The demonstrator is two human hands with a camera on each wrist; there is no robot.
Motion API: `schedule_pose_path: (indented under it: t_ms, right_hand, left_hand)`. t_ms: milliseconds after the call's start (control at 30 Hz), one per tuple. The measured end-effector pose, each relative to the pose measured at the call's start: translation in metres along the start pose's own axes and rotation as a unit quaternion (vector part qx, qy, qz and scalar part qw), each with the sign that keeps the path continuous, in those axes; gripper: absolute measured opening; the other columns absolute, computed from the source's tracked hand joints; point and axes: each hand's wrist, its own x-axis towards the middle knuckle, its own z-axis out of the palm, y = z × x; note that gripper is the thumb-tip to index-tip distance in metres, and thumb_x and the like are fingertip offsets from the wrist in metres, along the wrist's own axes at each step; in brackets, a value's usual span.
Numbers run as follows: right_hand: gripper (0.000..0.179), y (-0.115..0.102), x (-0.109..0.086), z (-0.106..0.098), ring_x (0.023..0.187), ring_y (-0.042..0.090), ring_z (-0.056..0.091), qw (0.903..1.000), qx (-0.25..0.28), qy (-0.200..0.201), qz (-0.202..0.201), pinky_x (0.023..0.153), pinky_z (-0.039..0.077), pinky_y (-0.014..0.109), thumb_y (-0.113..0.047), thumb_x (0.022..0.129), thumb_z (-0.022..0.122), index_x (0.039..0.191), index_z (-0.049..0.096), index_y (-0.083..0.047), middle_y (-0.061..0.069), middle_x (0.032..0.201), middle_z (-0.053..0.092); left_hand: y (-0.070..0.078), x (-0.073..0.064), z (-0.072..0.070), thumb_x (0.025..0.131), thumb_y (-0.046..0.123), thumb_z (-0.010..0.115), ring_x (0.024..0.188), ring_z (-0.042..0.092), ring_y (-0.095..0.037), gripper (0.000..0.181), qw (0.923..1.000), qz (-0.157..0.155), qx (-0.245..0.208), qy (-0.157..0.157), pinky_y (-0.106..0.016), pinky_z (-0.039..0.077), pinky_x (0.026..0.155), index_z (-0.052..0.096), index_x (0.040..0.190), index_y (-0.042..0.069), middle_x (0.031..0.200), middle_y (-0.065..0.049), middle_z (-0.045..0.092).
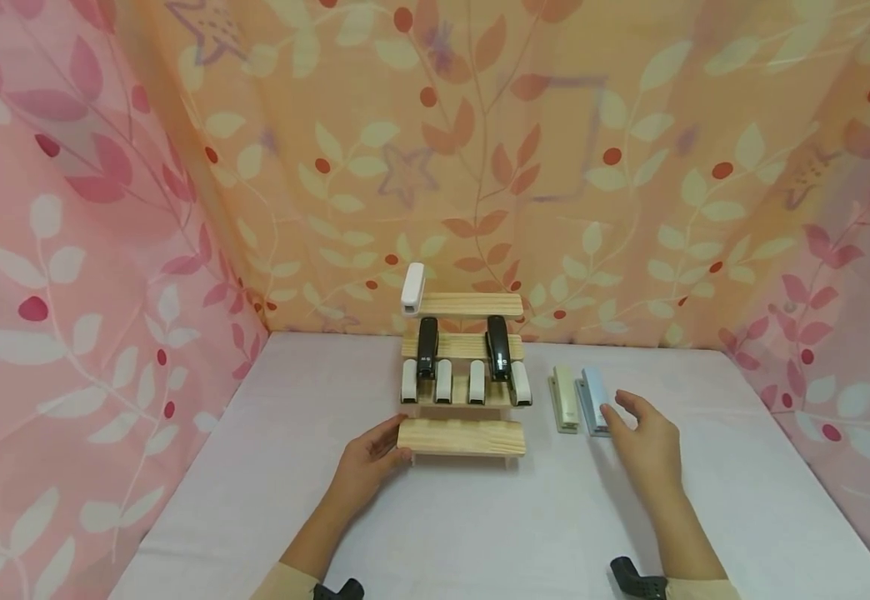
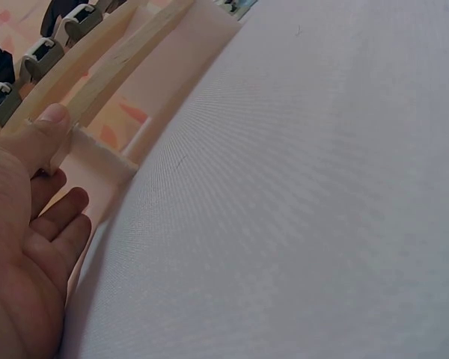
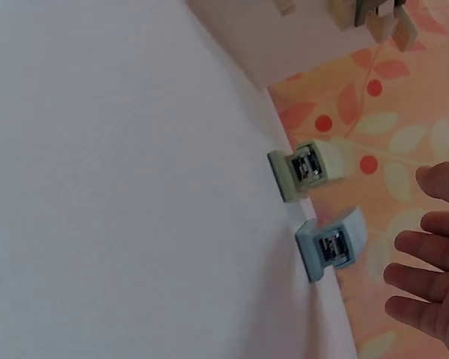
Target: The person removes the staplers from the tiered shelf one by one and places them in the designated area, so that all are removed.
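My left hand [image 1: 370, 454] holds the left end of the lowest wooden board of a stepped display rack [image 1: 461, 437]. In the left wrist view its thumb [image 2: 51, 120] lies along the board's edge, the other fingers curled below. My right hand [image 1: 648, 446] hovers just right of a light blue stapler [image 1: 592, 400], fingers loosely bent and holding nothing. In the right wrist view, a gap shows between those fingers and the blue stapler [image 3: 334, 244]. Beside it, on its left in the head view, stands a pale green stapler [image 1: 565, 400].
On the rack's top board a white stapler [image 1: 413, 287] sits at the left end. Two black staplers, one left [image 1: 427, 348] and one right [image 1: 498, 346], rest lower down, among several small white staplers [image 1: 444, 381]. A patterned curtain [image 1: 352, 208] hangs behind the white-covered table [image 1: 525, 525].
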Motion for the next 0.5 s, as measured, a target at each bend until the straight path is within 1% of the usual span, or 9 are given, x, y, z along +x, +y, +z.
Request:
schedule_pose_path:
  t_ms: [100,233,333,500]
  right_hand:
    - [0.055,-0.016,-0.001,-0.004,0.133,0.044,0.055,0.9996,0.015,0.013,-0.022,0.109,0.047,0.062,-0.045,0.100,0.065,0.140,0.062,-0.007,0.013,0.139,0.065]
    - [0.048,-0.043,-0.002,-0.009,0.132,0.042,0.057,0.9966,0.046,0.027,-0.063,0.109,0.048,0.060,-0.038,0.099,0.069,0.136,0.065,-0.007,0.012,0.136,0.067]
    - [0.044,-0.062,-0.002,-0.012,0.132,0.038,0.059,0.9933,0.066,0.030,-0.090,0.110,0.049,0.058,-0.035,0.098,0.071,0.134,0.067,-0.009,0.009,0.133,0.069]
    - [0.042,-0.097,0.002,-0.013,0.130,0.032,0.061,0.9873,0.086,0.027,-0.131,0.110,0.050,0.054,-0.035,0.098,0.072,0.132,0.069,-0.011,0.006,0.131,0.071]
  left_hand:
    - [-0.001,0.001,-0.001,0.086,0.026,0.083,0.139,0.053,-0.021,0.064,1.0000,-0.004,0.004,-0.003,-0.026,0.048,0.111,0.059,0.145,0.018,0.149,0.000,0.057]
    - [-0.001,0.002,-0.003,0.085,0.030,0.084,0.138,0.054,-0.020,0.065,0.9999,-0.005,0.011,-0.003,-0.025,0.048,0.110,0.059,0.145,0.019,0.148,0.003,0.057]
    - [0.000,0.002,-0.002,0.086,0.027,0.084,0.139,0.053,-0.022,0.065,1.0000,-0.001,0.008,-0.003,-0.026,0.048,0.111,0.059,0.145,0.017,0.149,0.001,0.057]
    - [0.000,0.001,0.000,0.087,0.021,0.083,0.139,0.053,-0.026,0.063,1.0000,0.000,0.003,-0.002,-0.027,0.048,0.110,0.058,0.145,0.013,0.149,-0.004,0.057]
